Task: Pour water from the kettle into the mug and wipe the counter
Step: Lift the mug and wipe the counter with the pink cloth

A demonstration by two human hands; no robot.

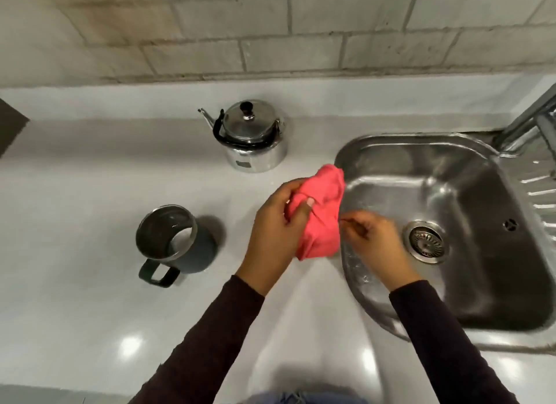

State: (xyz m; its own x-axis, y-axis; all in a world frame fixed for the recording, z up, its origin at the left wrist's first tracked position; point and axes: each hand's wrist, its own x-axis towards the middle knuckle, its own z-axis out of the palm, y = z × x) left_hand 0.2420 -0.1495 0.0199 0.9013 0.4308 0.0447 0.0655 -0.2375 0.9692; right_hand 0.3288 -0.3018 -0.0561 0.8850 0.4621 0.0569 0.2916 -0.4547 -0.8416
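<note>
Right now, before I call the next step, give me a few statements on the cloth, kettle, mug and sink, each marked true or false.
1. Both hands hold the pink cloth. True: the left hand grips it and the right hand pinches its edge.
2. The kettle is tipped over the mug. False: it stands upright on the counter, apart from the mug.
3. The kettle's lid is on. True.
4. The mug sits in the sink. False: it is on the counter, left of the hands.
5. The cloth lies flat on the counter. False: it is bunched in the hands.
</note>
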